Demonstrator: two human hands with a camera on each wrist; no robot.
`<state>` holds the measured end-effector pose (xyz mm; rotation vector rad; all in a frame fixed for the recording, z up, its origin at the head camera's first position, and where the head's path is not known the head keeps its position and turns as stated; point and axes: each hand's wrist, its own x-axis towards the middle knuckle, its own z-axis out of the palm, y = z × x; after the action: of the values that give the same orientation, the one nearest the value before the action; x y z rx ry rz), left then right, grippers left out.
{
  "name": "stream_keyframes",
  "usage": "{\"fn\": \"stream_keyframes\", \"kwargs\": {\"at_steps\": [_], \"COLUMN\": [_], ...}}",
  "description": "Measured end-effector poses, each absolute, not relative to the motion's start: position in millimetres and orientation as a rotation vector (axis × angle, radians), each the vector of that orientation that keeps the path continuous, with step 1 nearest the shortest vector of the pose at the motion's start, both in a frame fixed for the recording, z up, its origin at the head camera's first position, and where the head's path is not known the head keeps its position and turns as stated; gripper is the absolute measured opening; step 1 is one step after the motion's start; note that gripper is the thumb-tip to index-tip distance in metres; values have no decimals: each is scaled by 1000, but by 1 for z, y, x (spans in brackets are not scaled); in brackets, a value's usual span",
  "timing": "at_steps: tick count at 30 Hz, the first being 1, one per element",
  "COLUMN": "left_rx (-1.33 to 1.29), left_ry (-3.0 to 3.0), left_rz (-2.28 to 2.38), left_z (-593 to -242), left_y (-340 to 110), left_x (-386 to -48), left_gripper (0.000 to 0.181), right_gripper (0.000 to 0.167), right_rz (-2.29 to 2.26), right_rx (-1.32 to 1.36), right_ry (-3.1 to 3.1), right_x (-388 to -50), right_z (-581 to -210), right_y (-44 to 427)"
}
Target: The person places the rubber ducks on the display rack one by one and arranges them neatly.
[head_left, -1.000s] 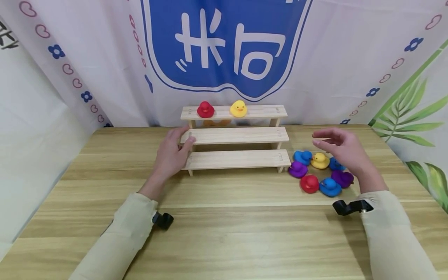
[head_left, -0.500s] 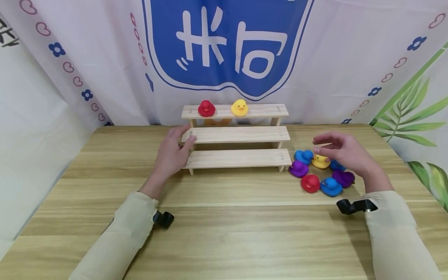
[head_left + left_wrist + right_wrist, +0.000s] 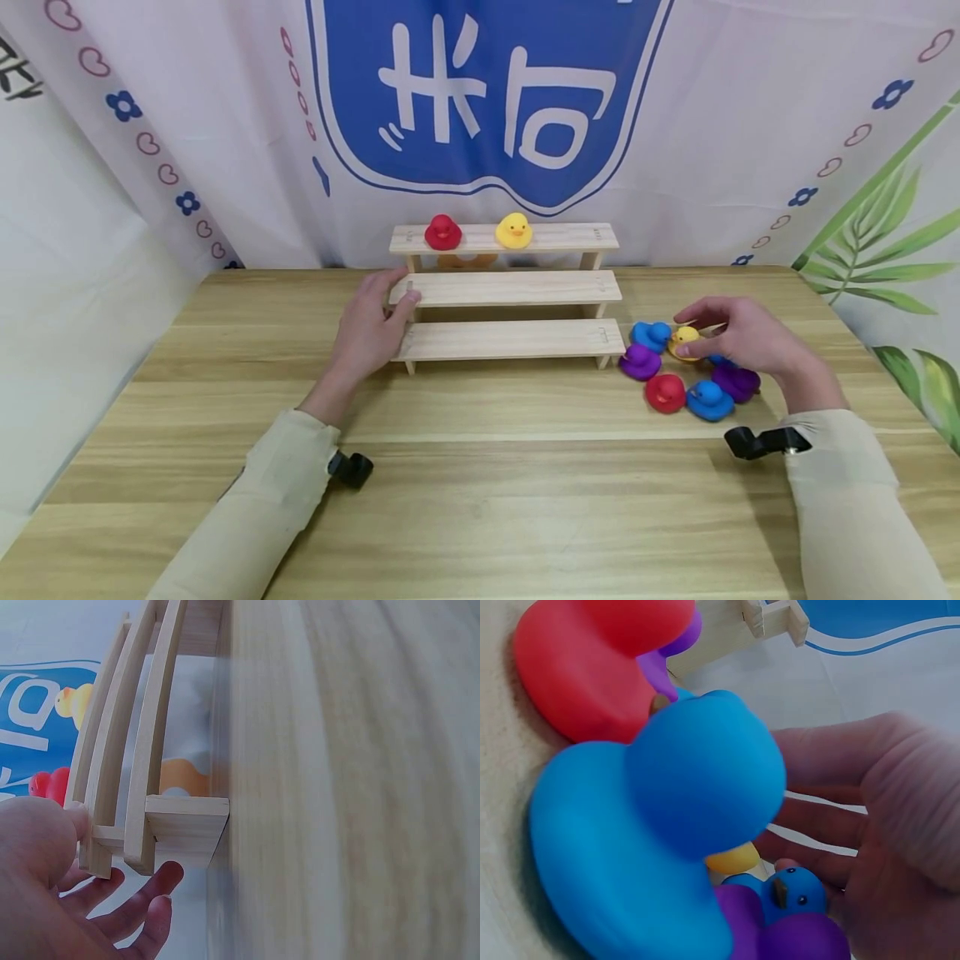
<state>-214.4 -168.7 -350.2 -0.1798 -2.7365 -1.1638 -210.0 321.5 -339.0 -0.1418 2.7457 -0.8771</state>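
Left hand [image 3: 366, 327]: I see it holding the wooden shelf [image 3: 517, 340] at its left end.
Right hand [image 3: 750, 337]: around the near yellow duck [image 3: 683, 337]; gripped, I can't tell.

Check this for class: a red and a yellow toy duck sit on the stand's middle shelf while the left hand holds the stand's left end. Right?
Not quite: the head view shows the red toy duck and yellow toy duck on the top shelf, not the middle shelf. The left hand holds the wooden stand's left end.
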Motion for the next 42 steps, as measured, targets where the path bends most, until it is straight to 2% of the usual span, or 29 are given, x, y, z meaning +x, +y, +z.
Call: {"fn": "stream_keyframes", "kwargs": {"at_steps": [22, 30, 42], "left_rx": [-155, -158, -174], "left_ry": [-2749, -2746, -2738], "left_rz": [-1149, -1154, -1152], "left_z": [-351, -350, -352], "left_y": [-170, -171, -170], "left_x": [-216, -216, -216], "left_gripper": [55, 55, 55], "right_gripper": [46, 53, 48], "right_rz": [-820, -941, -1115], "right_rx": [-155, -120, -110], "right_ry": [2847, 2835, 2919], "right_x": [-212, -210, -207], "right_z": [-342, -335, -335], "right_y": [320, 319, 308]}}
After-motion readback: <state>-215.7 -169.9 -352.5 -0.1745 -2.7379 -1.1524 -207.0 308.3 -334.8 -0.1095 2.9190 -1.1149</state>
